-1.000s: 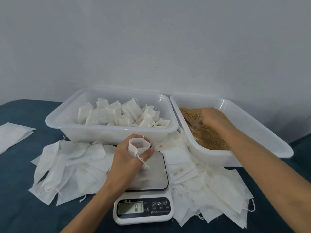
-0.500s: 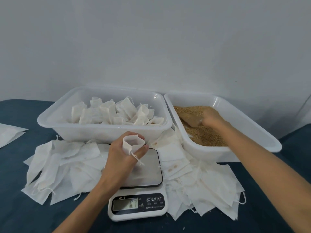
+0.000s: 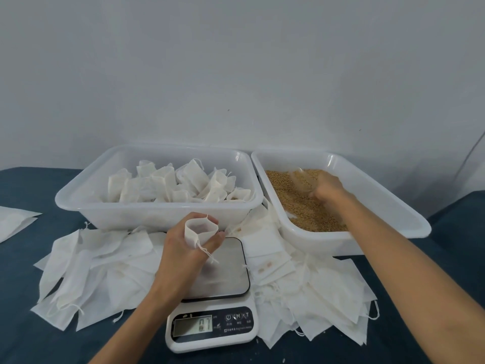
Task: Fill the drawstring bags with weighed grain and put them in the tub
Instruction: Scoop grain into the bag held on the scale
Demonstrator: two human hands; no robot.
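Head view: the left hand (image 3: 183, 248) curls its fingers round a thin white drawstring bag (image 3: 200, 228), mouth held open, above the steel-topped scale (image 3: 223, 269). The right hand (image 3: 326, 186) grips a clear scoop (image 3: 301, 179) in granular tan grain (image 3: 301, 206). Filled bags (image 3: 170, 183) crowd the glossy rectangular tub (image 3: 157, 216).

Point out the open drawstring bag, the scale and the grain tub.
open drawstring bag (image 3: 200, 229), head view, on its front wall below the mouth.
scale (image 3: 225, 269), head view, on its steel platform.
grain tub (image 3: 391, 203), head view, on its right wall.
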